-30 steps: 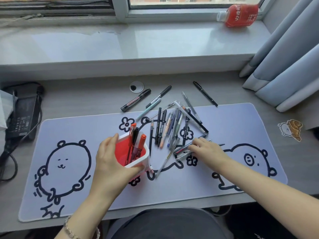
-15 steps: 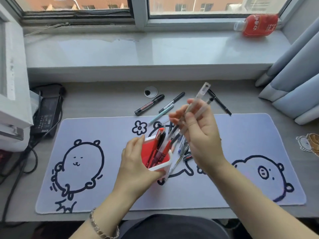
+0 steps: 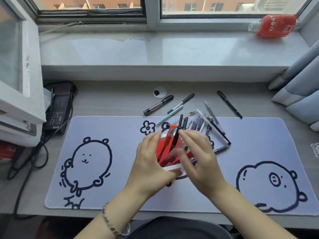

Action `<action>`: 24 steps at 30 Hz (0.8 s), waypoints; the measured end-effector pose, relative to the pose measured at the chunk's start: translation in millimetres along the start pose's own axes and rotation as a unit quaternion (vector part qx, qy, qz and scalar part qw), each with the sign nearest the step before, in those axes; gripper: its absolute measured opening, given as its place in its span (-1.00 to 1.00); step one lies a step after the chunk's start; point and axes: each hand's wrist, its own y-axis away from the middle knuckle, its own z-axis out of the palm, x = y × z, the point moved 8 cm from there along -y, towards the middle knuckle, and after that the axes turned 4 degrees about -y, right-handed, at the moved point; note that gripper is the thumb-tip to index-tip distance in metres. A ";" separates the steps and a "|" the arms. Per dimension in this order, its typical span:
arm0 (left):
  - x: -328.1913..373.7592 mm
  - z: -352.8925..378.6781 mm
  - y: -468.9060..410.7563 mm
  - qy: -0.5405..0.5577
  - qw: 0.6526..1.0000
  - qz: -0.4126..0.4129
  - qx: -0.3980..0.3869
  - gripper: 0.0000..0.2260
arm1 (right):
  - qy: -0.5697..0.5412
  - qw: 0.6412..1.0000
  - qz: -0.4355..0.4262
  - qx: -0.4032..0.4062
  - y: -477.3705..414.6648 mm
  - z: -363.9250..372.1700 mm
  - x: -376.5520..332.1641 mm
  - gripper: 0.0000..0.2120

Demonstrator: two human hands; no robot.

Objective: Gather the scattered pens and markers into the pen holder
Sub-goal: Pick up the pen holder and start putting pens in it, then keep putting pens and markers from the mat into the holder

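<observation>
My left hand [image 3: 151, 167] grips the red pen holder [image 3: 162, 150] with a white rim, tilted on the mat. Several pens stand in it, among them a red marker [image 3: 170, 134] and a black pen [image 3: 178, 133]. Over the holder's mouth my right hand [image 3: 201, 161] lies with its fingers spread, touching the clear pens inside. A pile of scattered pens [image 3: 213, 125] lies just behind the hands. Farther back on the desk are a black whiteboard marker [image 3: 158, 105], a black-capped pen [image 3: 181, 102], a pale blue pen [image 3: 170, 115] and a lone black pen [image 3: 229, 104].
A lilac desk mat [image 3: 120, 171] with cartoon animals covers the desk. A power adapter with cables [image 3: 58, 111] sits at the left, below an open window frame [image 3: 20, 83]. A red bottle [image 3: 274, 25] lies on the windowsill. Curtains [image 3: 302, 87] hang at the right.
My right hand took a few clear pens off the mat, lifted them and lowered them into the holder. My left hand kept hold of the holder.
</observation>
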 end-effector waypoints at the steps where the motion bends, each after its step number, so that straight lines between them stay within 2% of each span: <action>1: 0.1 -1.7 -3.7 -0.003 1.000 0.002 -0.002 -0.10 | -0.036 0.999 0.017 -0.026 0.6 -1.5 6.3 -0.54; 3: 0.0 -6.2 -13.7 0.003 1.000 0.000 -0.009 -0.06 | -0.122 0.983 0.101 -0.093 4.7 -4.7 27.0 -0.35; 4: 2.2 -6.2 -19.4 0.018 1.000 0.001 -0.023 -0.04 | -0.146 0.968 0.152 -0.133 9.5 -4.0 39.2 -0.18; 6: 13.5 -0.8 -30.0 0.063 0.996 0.006 -0.066 -0.06 | -0.151 0.945 0.214 -0.194 19.3 -0.4 56.7 0.08; 7: 21.1 4.0 -35.1 0.089 0.992 0.009 -0.092 -0.12 | -0.159 0.940 0.228 -0.198 20.4 0.2 62.6 0.10; 9: 41.0 13.4 -43.7 0.115 0.982 0.039 -0.144 -0.18 | -0.186 0.941 0.238 -0.152 13.8 -7.5 72.2 -0.01; 11: 46.9 23.1 -57.5 0.133 0.969 0.059 -0.200 -0.12 | -0.194 0.948 0.234 -0.095 7.2 -21.0 81.6 -0.11; 13: 35.5 27.5 -85.2 0.128 0.967 0.062 -0.212 -0.18 | -0.200 0.944 0.259 -0.051 5.7 -34.3 94.7 -0.16; 16: -7.6 19.2 -142.6 -0.039 0.994 0.008 -0.101 -0.44 | -0.193 0.942 0.276 -0.009 0.6 -50.4 114.0 -0.20; 18: -35.9 16.1 -171.6 -0.119 0.990 -0.057 -0.045 -0.53 | -0.189 0.942 0.278 0.006 -7.5 -57.8 122.0 -0.24; 20: -52.4 24.4 -192.4 -0.174 0.980 -0.084 -0.048 -0.58 | -0.179 0.941 0.288 0.015 -15.4 -61.5 130.5 -0.18; 24: -66.0 52.1 -219.8 -0.309 0.941 -0.088 -0.106 -0.73 | -0.177 0.935 0.306 0.033 -26.8 -66.6 147.4 -0.11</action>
